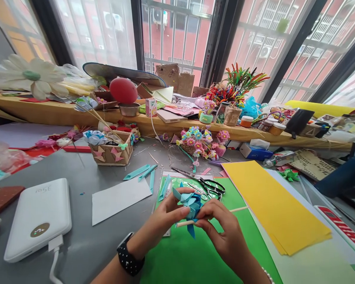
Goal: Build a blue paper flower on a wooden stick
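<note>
Both hands meet over a green sheet (pixel 189 256) near the table's front edge. My left hand (pixel 165 215), with a black dotted watch on the wrist, pinches a blue folded paper flower (pixel 191 203). My right hand (pixel 220 227) is closed on the same flower and on a thin wooden stick (pixel 239 209) that runs under it toward the right. Black-handled scissors (pixel 210 186) lie just beyond the hands, and several blue paper strips (pixel 142 172) lie to their left.
A white power bank (pixel 38 219) with its cable lies front left, and a white sheet (pixel 118 199) beside it. Yellow paper (pixel 272 201) lies to the right. A cardboard basket (pixel 111 152), paper flowers and craft clutter line the wooden sill. A blue sleeve (pixel 343 175) enters at the right.
</note>
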Demonstrator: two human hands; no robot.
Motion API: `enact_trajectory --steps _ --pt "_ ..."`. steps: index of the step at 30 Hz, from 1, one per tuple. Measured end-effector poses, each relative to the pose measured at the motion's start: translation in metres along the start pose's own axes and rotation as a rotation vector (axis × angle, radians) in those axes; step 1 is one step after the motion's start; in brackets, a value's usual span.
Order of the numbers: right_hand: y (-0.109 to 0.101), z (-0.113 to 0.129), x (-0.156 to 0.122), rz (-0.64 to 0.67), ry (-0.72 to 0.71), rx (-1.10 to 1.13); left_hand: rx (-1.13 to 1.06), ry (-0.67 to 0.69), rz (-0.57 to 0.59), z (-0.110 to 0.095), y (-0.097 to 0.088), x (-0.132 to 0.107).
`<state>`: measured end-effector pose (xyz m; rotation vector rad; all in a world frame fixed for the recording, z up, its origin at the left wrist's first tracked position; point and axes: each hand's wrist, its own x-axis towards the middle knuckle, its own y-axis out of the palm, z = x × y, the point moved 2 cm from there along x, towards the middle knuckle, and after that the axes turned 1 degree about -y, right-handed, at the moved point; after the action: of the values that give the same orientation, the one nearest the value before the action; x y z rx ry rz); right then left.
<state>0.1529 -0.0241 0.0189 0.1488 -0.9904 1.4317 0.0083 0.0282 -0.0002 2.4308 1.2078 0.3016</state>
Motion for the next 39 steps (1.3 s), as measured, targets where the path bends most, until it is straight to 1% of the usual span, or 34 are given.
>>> enact_trajectory --steps 4,10,15,20,26,29,35,39 --pt "0.002 -0.001 -0.002 -0.027 -0.015 -0.04 -0.009 -0.009 0.016 0.002 -0.002 0.002" --pt "0.006 0.001 -0.004 -0.082 -0.041 -0.078 0.024 0.014 0.056 0.0 -0.004 0.003" --pt "0.007 0.003 -0.004 -0.114 -0.079 -0.1 0.037 0.023 0.06 -0.002 -0.003 0.001" --pt "0.008 0.003 -0.004 -0.118 -0.1 -0.129 0.023 0.021 0.057 -0.002 -0.002 0.0" --pt "0.011 0.005 -0.004 -0.152 -0.202 -0.226 -0.027 0.016 0.047 -0.002 0.0 -0.001" --pt "0.013 0.007 -0.005 -0.179 -0.246 -0.256 -0.009 0.01 0.049 -0.003 0.0 -0.002" --pt "0.014 0.012 -0.008 -0.253 -0.329 -0.327 0.039 0.025 0.09 -0.005 0.002 -0.003" --pt "0.014 0.013 -0.01 -0.288 -0.354 -0.353 0.037 0.037 0.099 -0.004 0.003 -0.004"
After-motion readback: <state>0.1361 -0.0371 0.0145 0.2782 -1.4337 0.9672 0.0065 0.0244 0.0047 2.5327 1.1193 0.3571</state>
